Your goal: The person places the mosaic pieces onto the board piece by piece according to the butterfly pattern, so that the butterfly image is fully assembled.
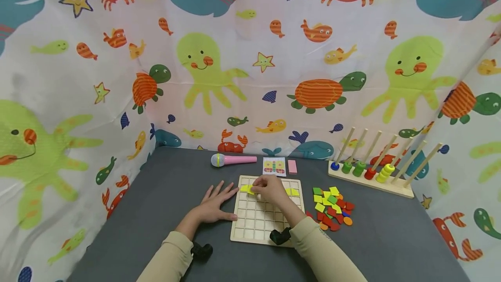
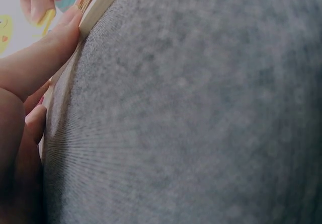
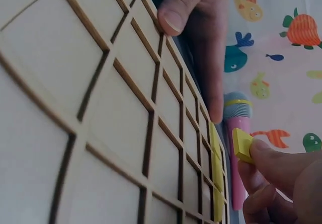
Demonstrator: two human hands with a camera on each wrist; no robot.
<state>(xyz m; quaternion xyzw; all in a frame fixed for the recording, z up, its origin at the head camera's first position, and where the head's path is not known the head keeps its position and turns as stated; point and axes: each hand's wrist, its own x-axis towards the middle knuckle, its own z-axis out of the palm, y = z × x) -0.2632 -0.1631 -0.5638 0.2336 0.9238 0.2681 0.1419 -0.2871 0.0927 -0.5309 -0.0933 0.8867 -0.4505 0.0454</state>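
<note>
A wooden grid board [image 1: 250, 234] lies on the dark table, with yellow square tiles [image 1: 291, 192] set in its far rows at left and right. Over the far left part of the board, my right hand [image 1: 271, 191] pinches one yellow square tile [image 3: 242, 145] between thumb and fingers, held above the surface. My left hand [image 1: 213, 206] rests at the board's left edge with fingers spread. Its thumb [image 2: 60, 40] touches that edge in the left wrist view. The right hand hides part of the far row in the head view.
Right of the board lies a loose pile of red, yellow, green, blue and orange pieces [image 1: 326, 200]. Behind it are a pattern card [image 1: 274, 166], a pink block [image 1: 292, 167] and a toy microphone [image 1: 236, 159]. A peg stand with coloured rings [image 1: 372, 181] stands back right.
</note>
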